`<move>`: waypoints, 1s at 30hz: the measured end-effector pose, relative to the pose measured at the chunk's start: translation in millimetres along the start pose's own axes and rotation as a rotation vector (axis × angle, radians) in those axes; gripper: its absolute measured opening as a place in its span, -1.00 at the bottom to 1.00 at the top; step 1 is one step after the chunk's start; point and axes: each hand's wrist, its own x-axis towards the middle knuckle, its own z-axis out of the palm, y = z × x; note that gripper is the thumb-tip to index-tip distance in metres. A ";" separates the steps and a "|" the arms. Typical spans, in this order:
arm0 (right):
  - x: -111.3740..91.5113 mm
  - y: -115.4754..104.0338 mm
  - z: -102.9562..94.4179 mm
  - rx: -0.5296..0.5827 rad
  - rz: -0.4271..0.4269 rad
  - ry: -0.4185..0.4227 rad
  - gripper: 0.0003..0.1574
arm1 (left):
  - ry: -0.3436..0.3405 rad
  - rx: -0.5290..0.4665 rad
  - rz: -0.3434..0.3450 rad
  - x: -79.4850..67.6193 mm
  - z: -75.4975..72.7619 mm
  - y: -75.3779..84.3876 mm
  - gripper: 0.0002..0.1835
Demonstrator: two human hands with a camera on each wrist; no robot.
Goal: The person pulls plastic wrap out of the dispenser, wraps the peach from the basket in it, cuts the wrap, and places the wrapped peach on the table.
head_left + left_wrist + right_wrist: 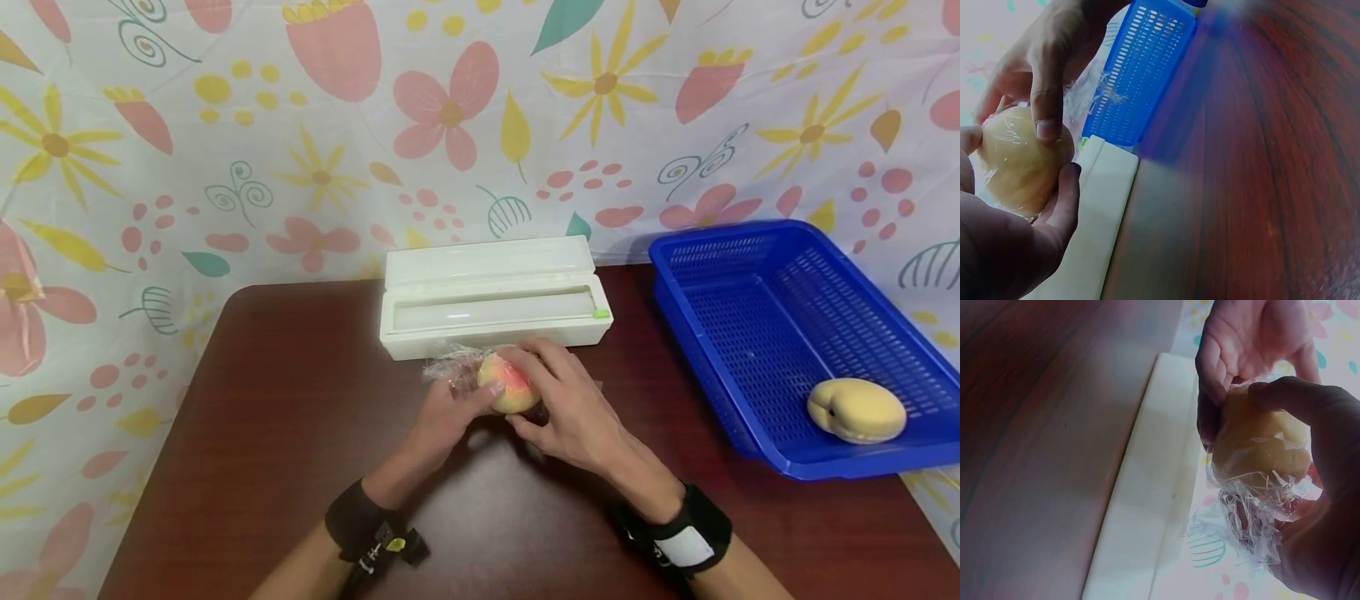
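A yellow peach with a pink blush [510,385] is held between both hands over the table, in front of the white box. Clear cling film [1247,519] covers it, smooth over the fruit and bunched into crinkled folds at one end. My left hand [442,425] grips the peach from the left, its thumb on the near side. From the right, my right hand [573,408] holds it with fingers over the top and thumb below. In the left wrist view the film shines tight around the peach [1025,159], fingertips of both hands pressing on it.
Behind the hands stands a white cling film dispenser [495,337], lid raised, a roll inside and a green slider at its right end. To the right, a blue perforated basket [738,417] holds another yellow peach-like fruit [858,410]. A patterned cloth [465,183] hangs behind the brown table [300,433].
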 end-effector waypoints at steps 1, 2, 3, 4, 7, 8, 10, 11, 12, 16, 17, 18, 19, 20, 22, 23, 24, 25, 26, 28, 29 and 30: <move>0.5 -0.2 -0.7 -0.004 -0.006 -0.003 0.04 | -0.002 0.003 0.003 -0.2 -0.3 0.3 -0.55; 1.1 -0.1 -1.8 -0.006 -0.008 -0.005 0.08 | -0.001 0.003 0.007 -0.3 -0.5 0.8 -0.56; 1.6 0.2 -3.2 -0.004 -0.006 -0.006 0.12 | 0.007 0.001 0.011 -0.2 -0.8 1.1 -0.56; 2.3 0.6 -5.2 0.001 -0.001 -0.006 0.17 | 0.018 -0.002 0.018 0.0 -1.0 1.5 -0.55; 3.1 5.6 -12.4 0.050 0.054 0.009 0.34 | 0.065 -0.018 0.033 0.8 -2.2 2.6 -0.53; 2.9 8.5 -15.0 0.076 0.085 0.017 0.38 | 0.084 -0.029 0.035 1.1 -2.6 3.1 -0.53; 1.7 15.4 -19.5 0.159 0.164 0.039 0.37 | 0.117 -0.062 0.039 1.2 -3.3 4.4 -0.52; 0.5 19.4 -21.1 0.220 0.210 0.054 0.31 | 0.127 -0.080 0.041 1.2 -3.7 5.0 -0.51; -0.8 23.1 -22.1 0.293 0.257 0.069 0.22 | 0.142 -0.094 0.043 0.9 -3.9 6.0 -0.50; -7.4 31.8 -19.7 0.688 0.449 0.129 -0.21 | 0.175 -0.172 0.075 0.5 -3.9 9.7 -0.44; -8.9 31.9 -17.3 0.809 0.492 0.138 -0.30 | 0.187 -0.188 0.085 0.7 -3.9 10.4 -0.43; -10.0 31.3 -14.1 0.943 0.522 0.142 -0.36 | 0.202 -0.204 0.093 0.9 -3.9 11.0 -0.42; -11.2 30.2 -10.4 1.082 0.547 0.137 -0.42 | 0.213 -0.220 0.106 1.2 -3.8 11.3 -0.42; -12.2 28.4 -6.2 1.228 0.563 0.118 -0.42 | 0.228 -0.237 0.116 1.4 -3.8 11.4 -0.41; -13.7 23.8 3.5 1.485 0.574 0.042 -0.37 | 0.247 -0.262 0.134 1.6 -3.7 11.1 -0.42; -14.3 20.8 8.3 1.588 0.570 -0.008 -0.34 | 0.253 -0.271 0.140 1.6 -3.7 10.7 -0.42; -14.6 17.4 12.9 1.652 0.559 -0.063 -0.33 | 0.255 -0.270 0.147 1.6 -3.4 10.5 -0.42; -14.5 13.6 16.6 1.687 0.547 -0.110 -0.31 | 0.250 -0.272 0.155 1.5 -3.0 10.2 -0.42; -14.0 9.6 19.9 1.696 0.528 -0.144 -0.26 | 0.247 -0.266 0.155 1.3 -2.5 10.0 -0.43; -11.3 0.8 23.7 1.672 0.497 -0.158 -0.16 | 0.235 -0.220 0.157 0.8 -1.0 9.9 -0.43; -9.6 -3.2 24.6 1.659 0.483 -0.148 -0.10 | 0.235 -0.188 0.153 0.3 0.0 10.1 -0.44; -7.6 -7.0 24.9 1.645 0.480 -0.129 -0.06 | 0.233 -0.155 0.153 -0.2 0.9 10.3 -0.44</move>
